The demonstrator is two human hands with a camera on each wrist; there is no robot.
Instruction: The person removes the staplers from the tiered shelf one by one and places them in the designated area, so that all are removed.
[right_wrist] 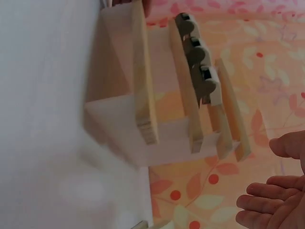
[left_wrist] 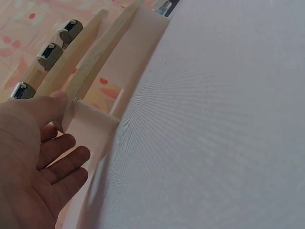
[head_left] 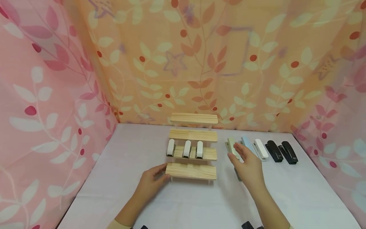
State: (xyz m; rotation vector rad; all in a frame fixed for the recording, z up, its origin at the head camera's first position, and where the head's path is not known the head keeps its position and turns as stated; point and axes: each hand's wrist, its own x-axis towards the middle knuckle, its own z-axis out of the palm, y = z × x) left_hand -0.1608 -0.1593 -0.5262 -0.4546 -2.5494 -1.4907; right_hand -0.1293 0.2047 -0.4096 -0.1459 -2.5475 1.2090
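Observation:
A stepped wooden display rack (head_left: 191, 171) with several tiers stands mid-table. Three white staplers (head_left: 187, 149) sit upright, spaced along its second tier from the front. My left hand (head_left: 151, 181) pinches the left end of the lowest board; in the left wrist view the thumb (left_wrist: 50, 106) lies against the board (left_wrist: 97, 62), the other fingers loosely bent below. My right hand (head_left: 249, 167) is held in the air right of the rack, fingers extended and nothing in them. Behind it are a pale green stapler (head_left: 231, 144) and a light blue stapler (head_left: 246, 141), both partly hidden.
Continuing that row to the right are a white stapler (head_left: 260, 149) and two black staplers (head_left: 275, 151). A dark object (head_left: 237, 175) shows partly beneath the right hand. Patterned curtains (head_left: 143, 79) enclose the white-covered table (head_left: 125, 143) at the back and sides.

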